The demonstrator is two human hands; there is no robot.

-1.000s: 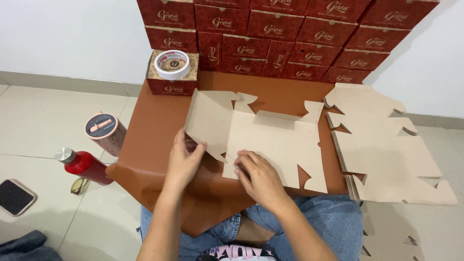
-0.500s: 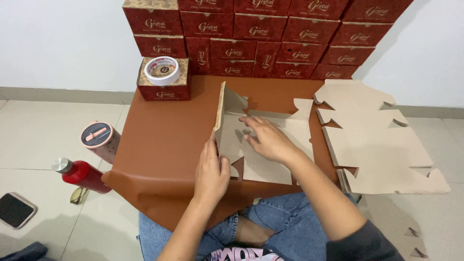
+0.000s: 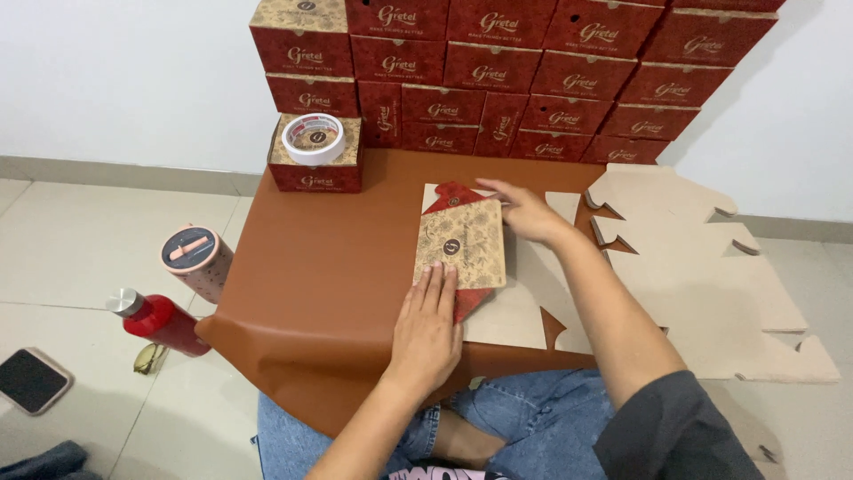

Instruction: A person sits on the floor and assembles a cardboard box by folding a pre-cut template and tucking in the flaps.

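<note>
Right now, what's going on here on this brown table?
A person seated at the brown table is folding a flat cardboard box blank. One patterned panel is turned over onto the blank; the left hand presses its near edge flat and the right hand holds its far corner. More unfolded blanks lie stacked to the right. Finished red boxes are piled against the wall, and a roll of tape sits on one box.

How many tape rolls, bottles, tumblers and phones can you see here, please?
Tape roll: 1
Bottle: 1
Tumbler: 1
Phone: 1
Total: 4
</note>
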